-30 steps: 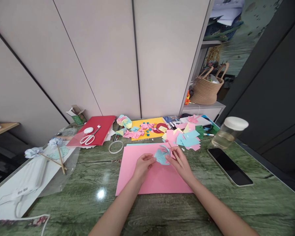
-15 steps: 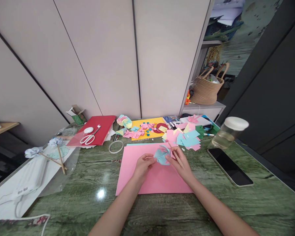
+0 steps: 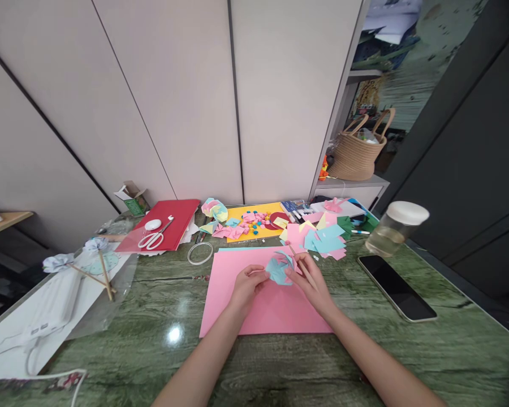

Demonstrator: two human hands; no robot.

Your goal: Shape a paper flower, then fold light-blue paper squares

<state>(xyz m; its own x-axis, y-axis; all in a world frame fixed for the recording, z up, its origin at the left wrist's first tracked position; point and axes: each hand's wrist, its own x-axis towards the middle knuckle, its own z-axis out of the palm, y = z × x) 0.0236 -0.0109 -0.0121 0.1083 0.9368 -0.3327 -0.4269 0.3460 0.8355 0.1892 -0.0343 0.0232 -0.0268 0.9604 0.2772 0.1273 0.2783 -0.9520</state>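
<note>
Both my hands meet over a large pink paper sheet [image 3: 271,311] lying on the green marble table [image 3: 161,316]. My left hand [image 3: 246,284] pinches the left edge of a small blue-and-pink folded paper piece [image 3: 279,268]. My right hand [image 3: 310,281] grips the piece's right side and also holds a thin wooden stick [image 3: 299,263] that points up and away from me. Fingers of both hands are curled closed on the paper.
Behind the sheet lie a pile of pink and blue paper squares [image 3: 322,237], a yellow sheet with small beads [image 3: 254,221], a tape ring [image 3: 199,252], scissors [image 3: 155,237] on a red folder. A phone [image 3: 396,286] and a lidded jar [image 3: 393,228] sit right; paper flowers on sticks [image 3: 87,263] left.
The folded paper piece has turned slightly between my fingers. My hands stay in the same place over the pink sheet.
</note>
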